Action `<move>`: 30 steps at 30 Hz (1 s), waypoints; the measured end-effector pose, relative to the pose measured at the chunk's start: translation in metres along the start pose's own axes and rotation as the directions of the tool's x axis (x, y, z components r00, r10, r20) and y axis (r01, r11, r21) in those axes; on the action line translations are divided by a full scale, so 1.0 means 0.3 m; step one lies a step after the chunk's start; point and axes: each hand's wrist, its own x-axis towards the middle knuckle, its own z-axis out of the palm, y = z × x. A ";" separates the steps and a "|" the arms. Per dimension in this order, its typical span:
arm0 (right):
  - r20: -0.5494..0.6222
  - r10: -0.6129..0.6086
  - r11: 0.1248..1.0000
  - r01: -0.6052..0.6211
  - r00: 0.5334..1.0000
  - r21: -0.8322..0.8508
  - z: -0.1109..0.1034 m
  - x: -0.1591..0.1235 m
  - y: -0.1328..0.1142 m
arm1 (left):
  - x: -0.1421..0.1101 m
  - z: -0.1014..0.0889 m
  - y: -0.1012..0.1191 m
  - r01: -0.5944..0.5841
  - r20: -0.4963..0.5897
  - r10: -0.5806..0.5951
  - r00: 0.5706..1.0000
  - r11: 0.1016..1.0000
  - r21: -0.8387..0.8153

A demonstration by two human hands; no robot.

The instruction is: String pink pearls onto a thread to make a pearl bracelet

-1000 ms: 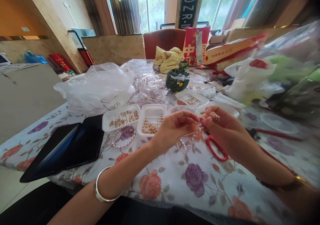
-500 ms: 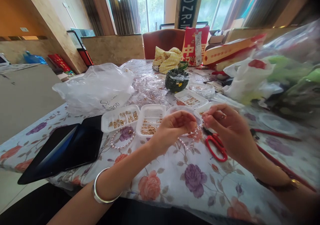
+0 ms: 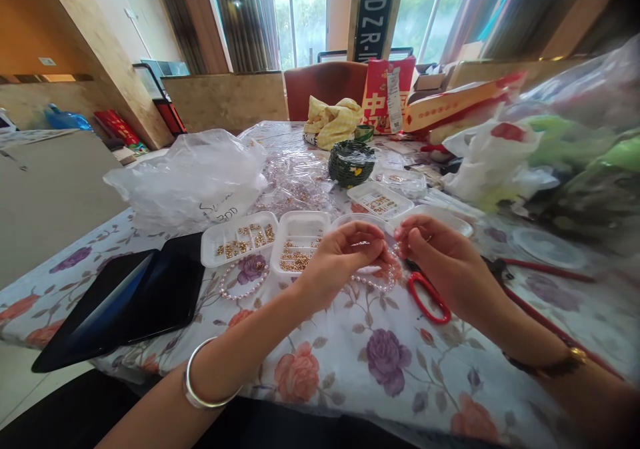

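Note:
My left hand [image 3: 340,256] is closed in a pinch on one end of a pale pearl bead strand [image 3: 374,285]. The strand hangs in a loop just above the flowered tablecloth and rises to my right hand [image 3: 440,259], whose thumb and forefinger are closed on its other end. The exact spot where the fingertips grip is too small to make out. Left of my left hand, a finished-looking pearl bracelet [image 3: 243,294] lies on the cloth. Red-handled scissors [image 3: 431,308] lie beneath my right hand, their blades partly hidden by it.
Two white trays, one with gold beads in compartments [image 3: 214,260] and one with small gold beads [image 3: 303,220], stand behind my left hand. Farther back are a green basket [image 3: 351,164] and a third tray [image 3: 400,199]. Red-handled pliers [image 3: 550,268] lie right; a black tablet [image 3: 170,289] lies left.
My right hand has come slightly left and its fingertips are nearer my left hand. The bead strand between them has shifted into a wider, lower curve. The view has moved slightly.

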 end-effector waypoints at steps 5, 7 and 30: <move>0.039 0.003 0.994 0.001 0.999 -0.113 -0.008 0.002 0.010 | 0.001 -0.006 -0.007 -0.003 0.026 0.003 1.000 1.000 -0.010; 0.038 -0.033 0.984 0.039 0.999 -0.172 -0.010 0.003 0.010 | 0.001 -0.005 -0.008 0.001 0.029 -0.001 1.000 1.000 -0.014; 0.150 -0.567 0.477 0.471 0.810 -0.742 -0.019 0.002 -0.003 | 0.001 0.009 -0.003 0.121 0.055 -0.121 0.991 0.993 0.009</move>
